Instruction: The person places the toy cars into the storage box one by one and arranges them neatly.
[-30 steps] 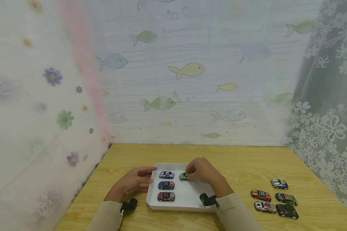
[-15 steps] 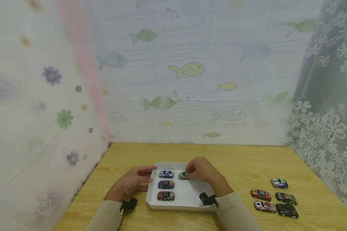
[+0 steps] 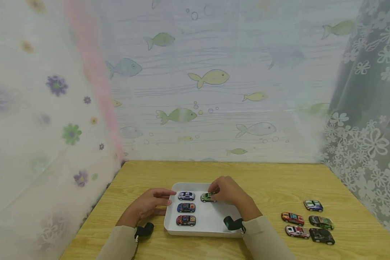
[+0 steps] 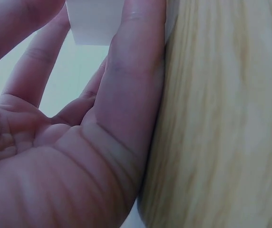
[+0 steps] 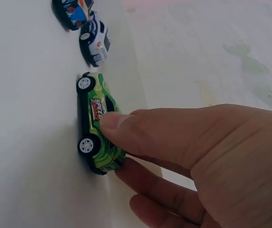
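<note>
In the lower middle of the frame, a white tray (image 3: 211, 224) sits on the wooden table (image 3: 143, 174), and a person has both hands at it. The left hand (image 3: 147, 203) is at the tray's left side, with its fingers apart and mostly straight, not wrapped around anything. The fingertips reach the tray's wall, maybe to keep it from sliding, and the little-finger side lies down by the table, which likely helps the hand stay steady. The right hand (image 3: 230, 191) pinches a green toy car (image 3: 206, 197) in the upper part of the tray. In the right wrist view, the thumb presses on the side that faces the camera while other fingers are behind the back end, so the front part pokes out. Holding it that way probably makes it easy to set straight. Its wheels look down on the tray floor or very close to it; it is hard to tell which. At the tray's left, a white car (image 3: 186, 196), a blue car (image 3: 186, 207) and a red car (image 3: 186, 220) make a neat line, one below another, with gaps between. The green car is level with the white one, as if to begin a second line. Five more cars (image 3: 322, 236) wait in a loose bunch at the lower right, well apart from the tray.
</note>
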The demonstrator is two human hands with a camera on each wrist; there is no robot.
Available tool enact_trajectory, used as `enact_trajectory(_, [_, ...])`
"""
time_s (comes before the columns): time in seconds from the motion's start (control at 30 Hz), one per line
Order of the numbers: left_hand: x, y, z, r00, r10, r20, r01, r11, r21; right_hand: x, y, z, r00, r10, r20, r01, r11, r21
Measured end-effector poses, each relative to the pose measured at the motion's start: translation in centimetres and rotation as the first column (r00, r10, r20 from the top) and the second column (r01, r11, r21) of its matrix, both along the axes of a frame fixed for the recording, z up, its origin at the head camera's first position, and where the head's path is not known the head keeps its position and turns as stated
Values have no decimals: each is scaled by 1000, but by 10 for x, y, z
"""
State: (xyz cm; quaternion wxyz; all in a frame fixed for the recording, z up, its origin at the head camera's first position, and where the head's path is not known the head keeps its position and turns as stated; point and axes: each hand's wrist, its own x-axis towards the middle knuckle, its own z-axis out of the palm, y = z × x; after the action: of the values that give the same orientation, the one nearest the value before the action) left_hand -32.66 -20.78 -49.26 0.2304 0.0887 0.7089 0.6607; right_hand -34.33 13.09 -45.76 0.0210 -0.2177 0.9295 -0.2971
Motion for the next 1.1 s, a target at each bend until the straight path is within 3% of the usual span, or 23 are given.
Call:
enact_trajectory(0.6, [1, -3, -2, 1000, 9, -5, -9, 1000, -19, 4, 9, 13, 1000, -23, 3, 24, 1000, -13])
enact_trajectory(1.1, [-1, -1, -3, 1000, 21, -12, -21, 999, -34, 18, 62, 25, 997, 17, -70, -16, 1000, 16])
